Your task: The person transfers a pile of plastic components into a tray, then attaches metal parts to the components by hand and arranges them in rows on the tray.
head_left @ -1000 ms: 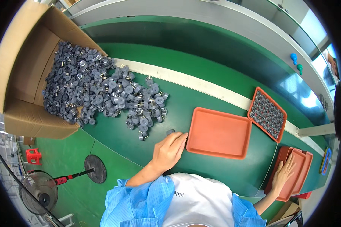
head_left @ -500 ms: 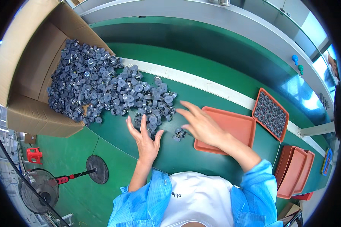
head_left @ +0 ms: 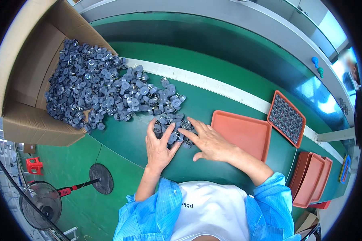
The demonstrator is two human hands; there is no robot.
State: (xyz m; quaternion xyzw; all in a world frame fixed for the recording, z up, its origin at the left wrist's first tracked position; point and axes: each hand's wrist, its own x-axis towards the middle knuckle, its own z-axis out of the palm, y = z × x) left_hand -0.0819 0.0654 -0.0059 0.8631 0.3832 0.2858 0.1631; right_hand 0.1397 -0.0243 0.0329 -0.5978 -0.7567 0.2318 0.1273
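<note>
A big heap of small grey round plastic parts with metal pins (head_left: 112,88) spills from a cardboard box (head_left: 36,76) onto the green table. My left hand (head_left: 160,149) rests at the near edge of a small cluster of these parts (head_left: 171,122), fingers spread around its left side. From the right, my right hand (head_left: 208,141) touches the same cluster with outstretched fingers, its thumb apart. Neither hand has closed around a part, and some parts are hidden behind the fingers. Beside my right hand lies an orange tray (head_left: 245,132) with nothing in it.
Farther right, a smaller orange tray (head_left: 287,118) holds rows of parts. Stacked orange trays (head_left: 313,180) stand at the table's right end. A white strip (head_left: 197,83) runs along the table. On the floor at left are a fan (head_left: 44,205) and a red stool (head_left: 34,165).
Both hands have come closer together around the small cluster. My right hand has moved down and left onto it, and the loose parts beside it are now gathered in.
</note>
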